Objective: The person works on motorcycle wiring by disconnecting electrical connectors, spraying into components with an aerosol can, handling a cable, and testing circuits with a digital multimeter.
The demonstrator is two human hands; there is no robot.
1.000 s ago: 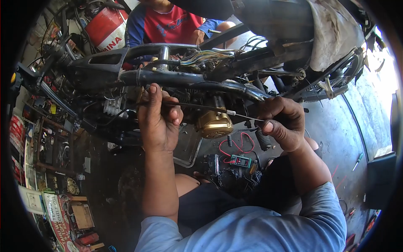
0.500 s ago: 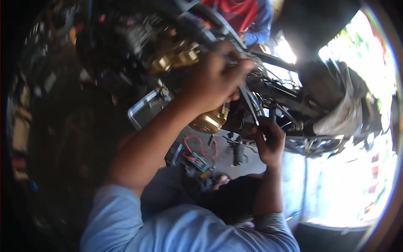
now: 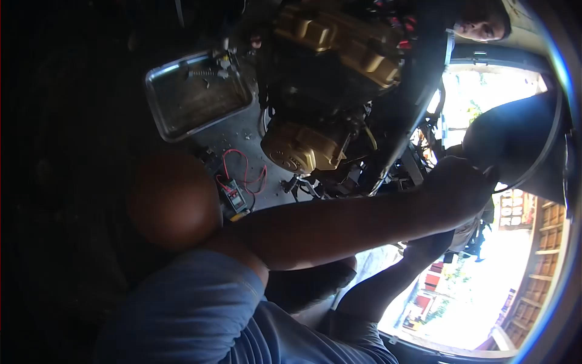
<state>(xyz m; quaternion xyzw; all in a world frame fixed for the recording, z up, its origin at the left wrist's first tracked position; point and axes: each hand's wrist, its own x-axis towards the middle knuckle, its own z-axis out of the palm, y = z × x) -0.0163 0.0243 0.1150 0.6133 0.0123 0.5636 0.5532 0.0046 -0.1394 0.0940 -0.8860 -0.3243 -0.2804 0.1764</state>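
My left hand [image 3: 461,185] reaches far to the right across the motorcycle, its fingers closed. From its fingertips a thin cable [image 3: 548,142] curves up and to the right, in front of a large dark rounded shape [image 3: 506,136]. Below the left forearm, my right hand [image 3: 429,244] is in deep shadow and partly covered, so its fingers cannot be made out. The motorcycle engine, with its gold-coloured cover [image 3: 297,148], sits left of both hands. A frame tube [image 3: 405,148] slants down beside it.
A metal tray [image 3: 200,103] with a spring and small parts lies on the floor. A multimeter [image 3: 232,195] with a red lead [image 3: 245,176] is near my knee [image 3: 173,200]. Another person [image 3: 482,27] is at the upper right. Bright daylight comes in on the right.
My view has swung to the right. My left hand has moved from over the frame, out to the right. My right hand has dropped into shadow below the left forearm.
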